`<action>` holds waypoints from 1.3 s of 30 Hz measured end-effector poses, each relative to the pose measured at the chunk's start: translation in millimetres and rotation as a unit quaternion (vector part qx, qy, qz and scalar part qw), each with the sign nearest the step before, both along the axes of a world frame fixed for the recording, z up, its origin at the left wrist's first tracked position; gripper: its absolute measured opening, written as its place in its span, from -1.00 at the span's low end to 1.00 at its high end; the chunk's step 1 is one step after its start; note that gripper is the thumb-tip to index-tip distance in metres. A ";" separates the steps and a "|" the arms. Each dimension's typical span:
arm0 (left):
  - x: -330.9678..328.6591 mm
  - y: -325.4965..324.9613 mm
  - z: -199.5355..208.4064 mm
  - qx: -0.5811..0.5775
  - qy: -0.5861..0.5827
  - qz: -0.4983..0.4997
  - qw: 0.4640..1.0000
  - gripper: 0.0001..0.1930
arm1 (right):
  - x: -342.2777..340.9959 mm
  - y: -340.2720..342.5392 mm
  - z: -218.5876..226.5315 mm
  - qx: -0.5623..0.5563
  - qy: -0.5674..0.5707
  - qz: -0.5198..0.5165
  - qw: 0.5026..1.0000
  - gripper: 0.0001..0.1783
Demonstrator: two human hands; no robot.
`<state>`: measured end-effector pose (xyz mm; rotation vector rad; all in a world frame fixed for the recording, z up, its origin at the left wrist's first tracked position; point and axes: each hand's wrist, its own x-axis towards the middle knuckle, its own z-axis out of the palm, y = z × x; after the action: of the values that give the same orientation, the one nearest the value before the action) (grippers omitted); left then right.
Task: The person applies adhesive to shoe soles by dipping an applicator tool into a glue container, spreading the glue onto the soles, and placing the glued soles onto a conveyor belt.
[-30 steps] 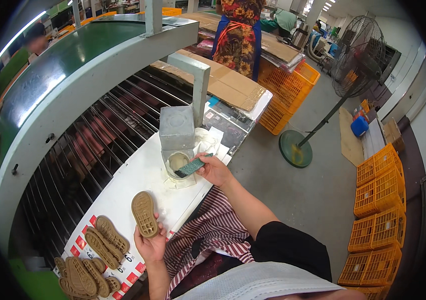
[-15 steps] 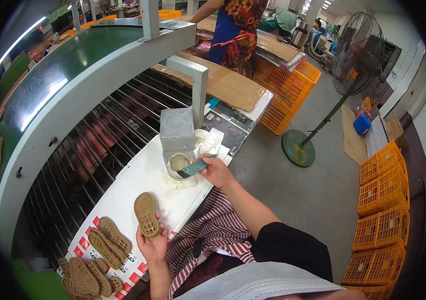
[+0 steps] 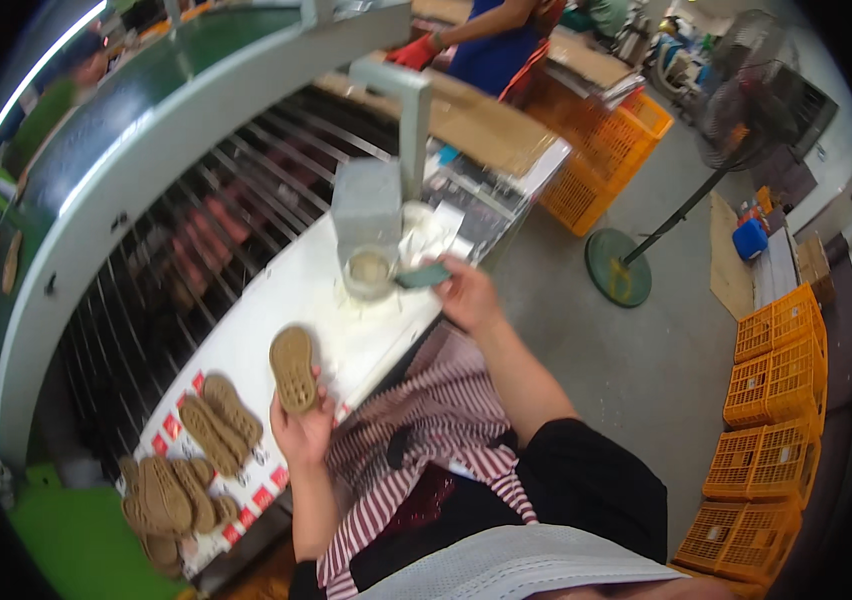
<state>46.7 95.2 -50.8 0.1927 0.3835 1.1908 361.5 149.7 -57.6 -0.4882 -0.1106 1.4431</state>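
Observation:
My left hand (image 3: 303,432) grips a tan shoe sole (image 3: 292,365) by its lower edge, tilted up over the white board (image 3: 256,310). In my right hand (image 3: 470,298) is a brush (image 3: 424,275) with a flat green handle, pinched between thumb and fingers. Its tip points at a small round pot (image 3: 370,275) with whitish contents and lies just right of the rim. Blur hides the bristles. Behind the pot stands a grey metal block (image 3: 366,200), with a crumpled white cloth (image 3: 426,235) to its right. More tan soles (image 3: 171,495) lie at the board's near left.
A curved metal frame (image 3: 146,150) and rows of thin rods (image 3: 216,220) run along the left. Farther off, a co-worker's red-gloved hand (image 3: 414,53) is over cardboard (image 3: 486,125). Orange crates (image 3: 761,455) and a standing fan (image 3: 618,265) are on the right.
The brush has come away from the pot's mouth to its right side, carried by my right hand. My left hand still holds the sole. The whole view has shifted slightly.

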 end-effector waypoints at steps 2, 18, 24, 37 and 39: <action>-2.0 5.5 -13.4 0.014 0.010 0.000 1.000 -0.53 | 14.6 3.4 -6.1 0.009 0.001 -0.031 0.999 -0.82; -35.2 -4.1 -29.8 0.048 -0.050 -0.020 0.997 -0.53 | -0.1 20.4 -29.9 -0.031 0.086 -0.030 0.995 -0.81; -47.9 -7.2 -30.2 0.055 -0.056 -0.020 0.997 -0.52 | -11.0 -4.3 -28.1 -0.046 0.035 -0.042 0.997 -0.74; -51.9 -6.6 -29.2 0.063 -0.049 -0.013 0.997 -0.52 | -30.2 -27.1 -23.4 -0.068 0.030 -0.049 0.996 -0.83; -50.0 -6.7 -27.2 0.067 -0.049 -0.012 0.996 -0.52 | -26.0 -32.5 -20.3 -0.067 0.028 -0.049 0.996 -0.83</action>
<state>-3.3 88.5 -78.0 0.2536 0.2151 1.1983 335.5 117.2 -77.9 -0.5537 0.0547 1.3720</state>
